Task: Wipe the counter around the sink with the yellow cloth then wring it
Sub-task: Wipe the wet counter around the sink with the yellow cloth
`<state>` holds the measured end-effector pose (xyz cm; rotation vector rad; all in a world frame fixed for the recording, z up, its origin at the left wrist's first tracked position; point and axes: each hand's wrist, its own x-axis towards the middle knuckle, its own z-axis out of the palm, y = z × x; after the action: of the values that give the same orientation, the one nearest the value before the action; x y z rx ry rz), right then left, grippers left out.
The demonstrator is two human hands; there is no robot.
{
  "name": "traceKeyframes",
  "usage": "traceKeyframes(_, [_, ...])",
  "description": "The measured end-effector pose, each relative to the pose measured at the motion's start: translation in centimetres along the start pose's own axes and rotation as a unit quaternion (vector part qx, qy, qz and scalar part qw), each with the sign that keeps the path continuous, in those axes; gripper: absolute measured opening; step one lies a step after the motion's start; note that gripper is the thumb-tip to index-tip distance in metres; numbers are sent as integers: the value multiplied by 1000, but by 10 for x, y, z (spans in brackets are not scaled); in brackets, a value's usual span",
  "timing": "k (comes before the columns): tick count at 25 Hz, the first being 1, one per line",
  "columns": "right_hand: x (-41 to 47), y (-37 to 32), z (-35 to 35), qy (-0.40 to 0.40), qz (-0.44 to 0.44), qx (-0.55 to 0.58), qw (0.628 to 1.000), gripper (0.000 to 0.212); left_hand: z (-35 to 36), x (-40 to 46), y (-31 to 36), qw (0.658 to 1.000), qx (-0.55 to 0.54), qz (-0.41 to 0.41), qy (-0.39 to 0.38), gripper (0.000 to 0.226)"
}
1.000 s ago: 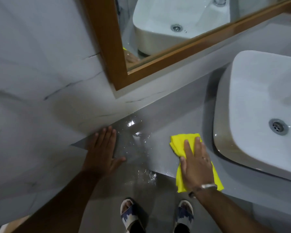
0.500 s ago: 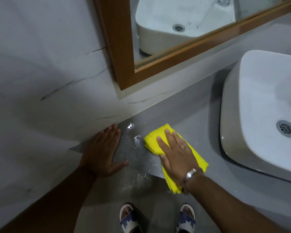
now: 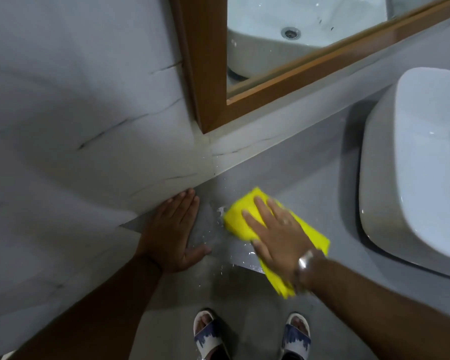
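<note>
A folded yellow cloth (image 3: 239, 216) lies on the grey counter (image 3: 309, 178), near its left end. My right hand (image 3: 276, 232) presses flat on top of the cloth with fingers spread, a metal bracelet at the wrist. The cloth's near end hangs over the counter's front edge. My left hand (image 3: 172, 232) rests palm down on the counter's left corner, against the marble wall, holding nothing. Water drops glisten on the counter between the two hands. The white vessel sink (image 3: 413, 162) sits at the right, apart from the cloth.
A wood-framed mirror (image 3: 208, 74) hangs on the marble wall (image 3: 76, 113) above the counter and reflects the sink. Below the counter's front edge lies grey floor, where my feet in sandals (image 3: 208, 333) stand.
My right hand has slid the yellow cloth leftward across the counter, from beside the sink toward the wet patch near my left hand. My left hand has stayed put.
</note>
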<state>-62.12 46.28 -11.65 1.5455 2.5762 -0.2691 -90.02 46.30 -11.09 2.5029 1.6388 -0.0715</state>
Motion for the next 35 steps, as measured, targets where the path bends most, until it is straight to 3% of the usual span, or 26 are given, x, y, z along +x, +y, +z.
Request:
traceKeyframes(1, [-27,-2,3,-1,-12,12,1000,56,-1,-1,0,1000,1,-1,-2,103])
traceKeyframes(3, [-37,20,-1,29,57,36,997,56,0,-2,1,1000,-2,-2,-3,103])
traceKeyframes(6, [39,66,-13,30,203,37,978,58,0,-1,2,1000,1,1,0,103])
traceKeyframes(7, [66,66,-17,10,197,33,980,61,0,0,2,1000,2,2,-1,103])
traceKeyframes(9, [86,38,-17,1,100,5,995,69,-2,-1,1,1000,-1,-1,-3,103])
traceKeyframes(12, [10,1,-8,-14,-37,-3,999,57,-4,0,-1,1000,2,6,-21,103])
traceKeyframes(15, [-64,32,-4,13,7,6,1000,51,-5,1,0,1000,5,9,-25,104])
traceKeyframes(18, [-22,87,-11,10,189,39,981,65,-3,1,2,1000,6,-1,-31,106])
traceKeyframes(19, [1,85,-13,4,211,44,976,70,-3,1,3,999,9,-2,-34,107])
traceKeyframes(22, [24,20,-5,-3,117,21,993,67,-2,1,0,999,18,1,-40,107])
traceKeyframes(25, [-54,-21,4,-21,-17,28,999,61,-4,2,-1,998,20,5,-52,106])
traceKeyframes(28, [-74,17,0,0,19,39,999,53,-5,1,2,999,22,3,-50,106])
traceKeyframes(30, [-20,49,-7,5,119,46,992,59,-4,1,3,999,15,4,-50,106])
traceKeyframes(32, [48,54,-18,-2,162,57,985,72,-4,1,1,999,16,4,-43,106])
traceKeyframes(33, [71,40,-21,-12,150,39,988,74,-4,2,0,999,18,8,-42,107])
traceKeyframes(35, [70,-2,-23,-10,35,21,999,64,-5,2,-1,999,12,15,-45,107])
